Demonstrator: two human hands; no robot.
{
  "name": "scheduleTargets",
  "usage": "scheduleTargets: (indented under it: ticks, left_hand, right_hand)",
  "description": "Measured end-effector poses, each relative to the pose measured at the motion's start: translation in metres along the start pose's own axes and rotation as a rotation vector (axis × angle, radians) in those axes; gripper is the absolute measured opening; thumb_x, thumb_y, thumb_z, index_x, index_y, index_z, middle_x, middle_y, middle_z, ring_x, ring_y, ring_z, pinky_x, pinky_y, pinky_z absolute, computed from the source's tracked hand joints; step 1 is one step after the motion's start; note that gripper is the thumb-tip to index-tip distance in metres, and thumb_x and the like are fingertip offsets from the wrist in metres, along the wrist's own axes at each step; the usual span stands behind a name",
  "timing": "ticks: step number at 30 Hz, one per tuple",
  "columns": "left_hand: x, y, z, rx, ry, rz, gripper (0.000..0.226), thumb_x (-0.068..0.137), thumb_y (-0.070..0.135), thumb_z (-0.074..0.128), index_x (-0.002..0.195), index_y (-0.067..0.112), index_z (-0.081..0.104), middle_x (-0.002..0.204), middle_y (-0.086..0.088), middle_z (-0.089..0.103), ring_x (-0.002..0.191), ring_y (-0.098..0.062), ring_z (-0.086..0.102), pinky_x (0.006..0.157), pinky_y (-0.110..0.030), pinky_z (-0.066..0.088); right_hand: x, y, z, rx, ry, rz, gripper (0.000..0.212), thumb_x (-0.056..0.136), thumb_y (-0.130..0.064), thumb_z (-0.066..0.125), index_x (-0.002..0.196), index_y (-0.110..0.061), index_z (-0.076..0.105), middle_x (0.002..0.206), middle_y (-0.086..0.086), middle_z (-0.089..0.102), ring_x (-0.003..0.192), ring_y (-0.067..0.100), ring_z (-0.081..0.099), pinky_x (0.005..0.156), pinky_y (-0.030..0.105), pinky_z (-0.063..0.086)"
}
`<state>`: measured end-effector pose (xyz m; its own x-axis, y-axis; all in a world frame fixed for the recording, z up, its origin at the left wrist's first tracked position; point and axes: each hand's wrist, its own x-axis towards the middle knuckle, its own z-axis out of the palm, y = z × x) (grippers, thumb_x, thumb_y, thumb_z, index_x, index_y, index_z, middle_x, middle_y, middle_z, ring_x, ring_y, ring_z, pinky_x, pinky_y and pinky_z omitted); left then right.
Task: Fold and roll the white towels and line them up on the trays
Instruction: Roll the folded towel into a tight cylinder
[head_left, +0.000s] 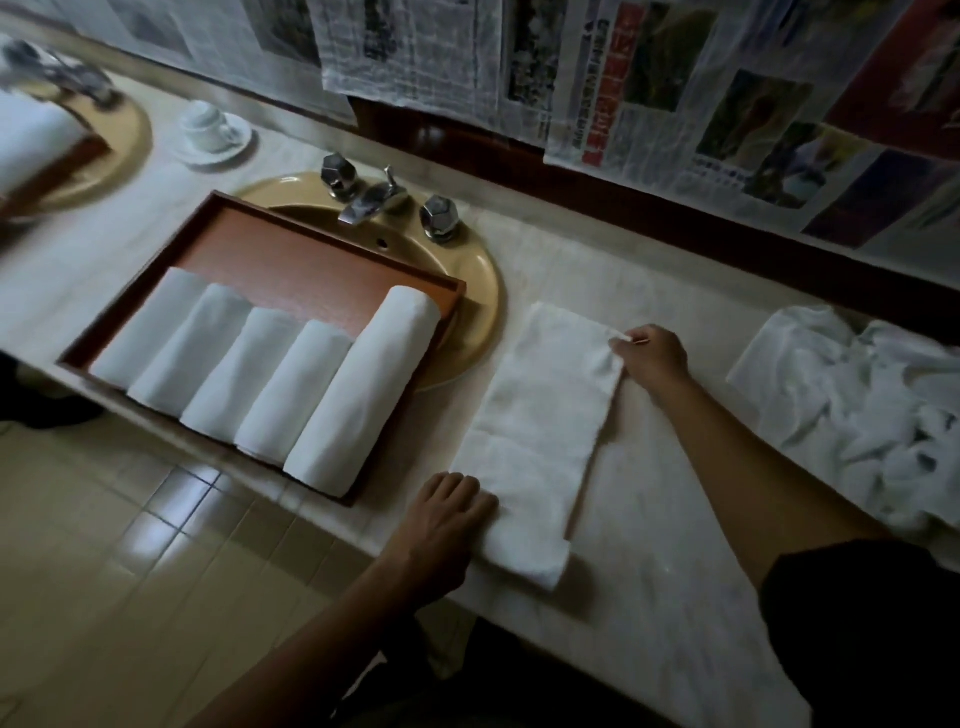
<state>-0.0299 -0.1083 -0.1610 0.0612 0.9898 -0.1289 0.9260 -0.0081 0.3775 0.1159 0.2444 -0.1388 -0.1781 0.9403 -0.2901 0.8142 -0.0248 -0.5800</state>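
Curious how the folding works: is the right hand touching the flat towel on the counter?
Touching. The head view shows the right hand pinching the far corner of the flat towel.

Soft matt cloth towels (270, 374) lie in a smooth reddish wooden tray (311, 260); the taps (371, 200) are shiny metal, the floor tiles (171, 499) glossy, the worktop (649, 519) pale stone.

Person, head-cam view, two arms only. Left hand (447, 519) & right hand (654, 358) both bare. Forearms bare too. R arm: short sleeve (857, 623), dark, near black, plain cloth, loose fit, hem approx. at elbow. L arm: bare as far as frame edge. Light dim, so fabric detail unclear.
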Motion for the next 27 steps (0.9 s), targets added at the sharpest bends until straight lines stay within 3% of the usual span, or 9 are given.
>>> scheduleTargets:
  ticks: [3,5,8,10,12,15,21,23,27]
  left_hand:
    - [-0.002,-0.003,0.004,-0.002,-0.006,-0.010,0.066,0.070,0.030,0.067,0.134,0.023,0.053,0.128,-0.004,0.053,0.117,-0.027,0.052,0.110,-0.043,0.037]
    - [0.000,-0.003,0.004,-0.001,-0.003,-0.008,0.065,0.070,0.031,0.064,0.133,0.022,0.055,0.128,-0.005,0.054,0.116,-0.028,0.053,0.110,-0.041,0.034]
    - [0.000,-0.002,0.001,0.000,-0.003,-0.005,0.065,0.070,0.034,0.065,0.134,0.023,0.055,0.129,-0.004,0.054,0.119,-0.026,0.051,0.111,-0.039,0.031]
    - [-0.002,-0.004,0.000,-0.002,-0.022,-0.022,0.065,0.073,0.037,0.065,0.136,0.027,0.054,0.134,-0.001,0.053,0.124,-0.023,0.047,0.114,-0.040,0.032]
    - [-0.002,-0.002,0.000,-0.027,-0.024,-0.046,0.062,0.075,0.037,0.062,0.136,0.028,0.054,0.134,0.000,0.052,0.124,-0.022,0.046,0.114,-0.038,0.030]
    - [-0.001,0.001,0.003,-0.092,0.019,-0.042,0.059,0.069,0.027,0.065,0.127,0.019,0.062,0.123,-0.004,0.057,0.112,-0.029,0.053,0.104,-0.041,0.037]
    - [-0.001,0.000,0.003,-0.080,0.036,-0.044,0.060,0.065,0.025,0.068,0.125,0.018,0.062,0.121,-0.003,0.057,0.110,-0.029,0.053,0.103,-0.041,0.039]
    - [-0.002,0.001,0.002,-0.091,0.049,-0.039,0.057,0.067,0.024,0.066,0.124,0.017,0.062,0.120,-0.003,0.057,0.109,-0.030,0.054,0.102,-0.041,0.039]
    - [-0.003,0.000,0.005,-0.109,0.080,-0.031,0.054,0.072,0.024,0.067,0.125,0.017,0.062,0.121,-0.004,0.057,0.109,-0.030,0.054,0.102,-0.041,0.039]
  right_hand:
    - [-0.005,0.001,-0.001,0.056,0.143,-0.111,0.036,0.088,-0.033,0.077,0.114,-0.013,0.063,0.116,0.014,0.068,0.109,0.035,0.063,0.090,0.035,0.047]
    - [-0.033,-0.001,0.016,0.049,0.187,-0.327,0.039,0.091,-0.030,0.073,0.122,-0.011,0.061,0.122,0.015,0.061,0.113,0.034,0.057,0.093,0.036,0.045]
    - [-0.093,0.001,0.064,-0.218,-0.026,-0.761,0.053,0.094,-0.048,0.057,0.139,-0.019,0.058,0.143,0.011,0.054,0.134,0.031,0.046,0.111,0.045,0.039]
    - [-0.110,0.006,0.093,-0.481,-0.198,-0.871,0.065,0.096,-0.062,0.040,0.154,-0.032,0.041,0.165,0.005,0.031,0.152,0.028,0.025,0.122,0.053,0.023]
    - [-0.092,0.001,0.101,-0.557,-0.226,-0.823,0.068,0.099,-0.067,0.028,0.160,-0.037,0.023,0.171,-0.002,0.012,0.157,0.021,0.008,0.125,0.054,0.010]
    - [-0.041,-0.020,0.096,-0.567,-0.179,-0.688,0.072,0.098,-0.068,0.019,0.162,-0.034,0.018,0.172,-0.003,0.009,0.158,0.019,0.005,0.125,0.054,0.007]
    - [0.022,-0.055,0.081,-0.566,-0.240,-0.604,0.063,0.106,-0.055,0.034,0.163,-0.032,0.018,0.172,0.004,0.011,0.157,0.028,0.007,0.126,0.053,0.005]
    - [0.008,-0.052,0.075,-0.502,-0.145,-0.594,0.060,0.106,-0.048,0.041,0.161,-0.028,0.027,0.169,0.010,0.018,0.156,0.033,0.012,0.125,0.056,0.009]
    - [-0.051,-0.002,0.073,-0.421,0.080,-0.669,0.051,0.097,-0.042,0.049,0.138,-0.014,0.058,0.149,0.018,0.050,0.140,0.039,0.042,0.114,0.058,0.033]
